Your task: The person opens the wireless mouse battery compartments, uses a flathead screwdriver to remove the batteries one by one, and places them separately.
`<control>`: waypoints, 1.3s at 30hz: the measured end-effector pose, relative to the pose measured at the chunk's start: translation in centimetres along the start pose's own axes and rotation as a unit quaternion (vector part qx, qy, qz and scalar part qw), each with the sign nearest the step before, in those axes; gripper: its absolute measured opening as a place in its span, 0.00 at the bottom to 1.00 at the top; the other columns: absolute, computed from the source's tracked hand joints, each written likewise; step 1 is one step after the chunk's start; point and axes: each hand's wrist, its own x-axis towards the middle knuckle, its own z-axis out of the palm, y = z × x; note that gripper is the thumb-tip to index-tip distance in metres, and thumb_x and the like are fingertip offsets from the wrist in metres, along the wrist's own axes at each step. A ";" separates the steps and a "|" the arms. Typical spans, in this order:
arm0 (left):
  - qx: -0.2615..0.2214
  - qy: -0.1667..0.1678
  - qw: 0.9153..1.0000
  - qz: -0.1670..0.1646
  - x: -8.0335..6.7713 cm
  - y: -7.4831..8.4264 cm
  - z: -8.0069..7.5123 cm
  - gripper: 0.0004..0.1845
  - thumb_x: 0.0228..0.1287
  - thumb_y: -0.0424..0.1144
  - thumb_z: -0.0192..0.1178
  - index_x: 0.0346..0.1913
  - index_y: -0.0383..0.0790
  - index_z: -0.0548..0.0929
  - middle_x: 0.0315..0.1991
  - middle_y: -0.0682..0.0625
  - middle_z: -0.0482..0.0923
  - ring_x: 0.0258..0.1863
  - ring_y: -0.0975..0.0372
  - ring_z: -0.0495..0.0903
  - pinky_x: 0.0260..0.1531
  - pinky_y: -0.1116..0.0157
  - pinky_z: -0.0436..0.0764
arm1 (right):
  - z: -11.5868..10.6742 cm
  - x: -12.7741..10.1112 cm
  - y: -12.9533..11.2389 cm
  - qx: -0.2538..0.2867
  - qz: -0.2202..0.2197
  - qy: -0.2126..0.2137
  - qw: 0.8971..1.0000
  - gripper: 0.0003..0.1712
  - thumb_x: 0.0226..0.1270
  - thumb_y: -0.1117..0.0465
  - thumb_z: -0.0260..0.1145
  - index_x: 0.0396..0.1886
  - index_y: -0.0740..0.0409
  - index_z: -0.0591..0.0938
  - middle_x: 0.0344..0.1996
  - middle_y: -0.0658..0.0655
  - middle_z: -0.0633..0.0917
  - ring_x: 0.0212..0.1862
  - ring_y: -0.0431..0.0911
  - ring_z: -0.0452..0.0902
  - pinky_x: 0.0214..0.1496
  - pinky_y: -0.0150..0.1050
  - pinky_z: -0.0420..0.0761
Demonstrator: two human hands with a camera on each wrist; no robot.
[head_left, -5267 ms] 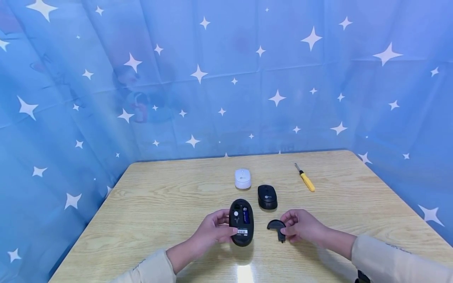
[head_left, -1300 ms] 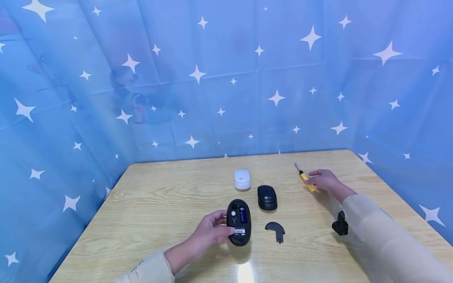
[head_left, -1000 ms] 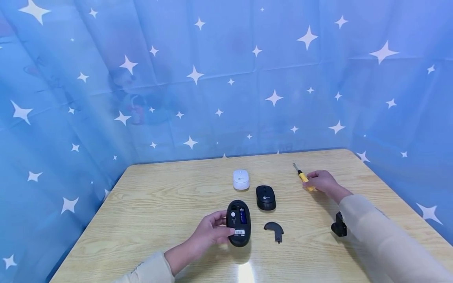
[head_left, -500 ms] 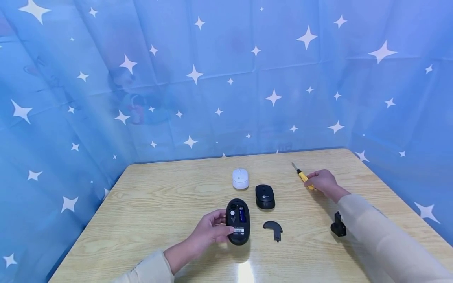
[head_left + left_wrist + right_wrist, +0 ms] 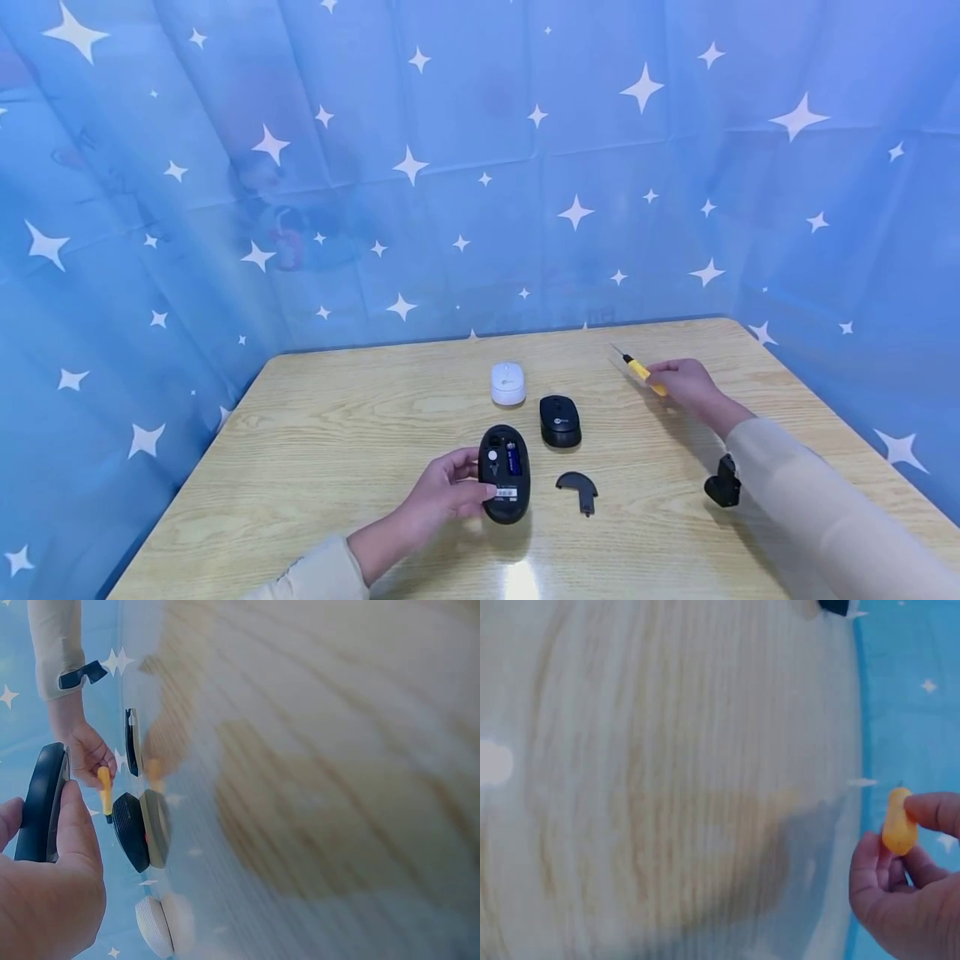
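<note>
My left hand (image 5: pixel 450 492) grips a black computer mouse (image 5: pixel 505 508) with its underside facing up. The battery bay is uncovered, and a blue battery (image 5: pixel 513 458) lies in it. At the right, my right hand (image 5: pixel 684 385) pinches a yellow-handled screwdriver (image 5: pixel 638 369) by the handle, its thin shaft pointing away to the upper left. In the right wrist view the yellow handle (image 5: pixel 900 825) sits between thumb and fingers, above the table surface. The black battery cover (image 5: pixel 578 481) lies on the table, just right of the held mouse.
Beyond the held mouse stand a second black mouse (image 5: pixel 560 421) and a white mouse (image 5: pixel 507 383). A black wrist camera (image 5: pixel 723 482) hangs below the right sleeve. Behind the wooden table (image 5: pixel 337 417) hangs a blue curtain (image 5: pixel 450 167) with white stars.
The right hand has put the battery cover down on the table and moved right to the screwdriver. It has lifted the screwdriver slightly. The left hand has kept its hold on the mouse.
</note>
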 end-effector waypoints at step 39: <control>0.002 0.003 1.000 -0.005 0.0 -0.2 -0.5 0.29 0.54 0.30 0.64 0.60 0.27 0.73 0.44 0.42 0.79 0.42 0.55 0.82 0.41 0.60 0.85 | 0.5 -4.9 -5.1 0.211 -0.102 -0.086 0.968 0.27 0.73 0.59 0.60 0.65 0.70 0.70 0.54 0.57 0.74 0.48 0.38 0.80 0.55 0.33 0.79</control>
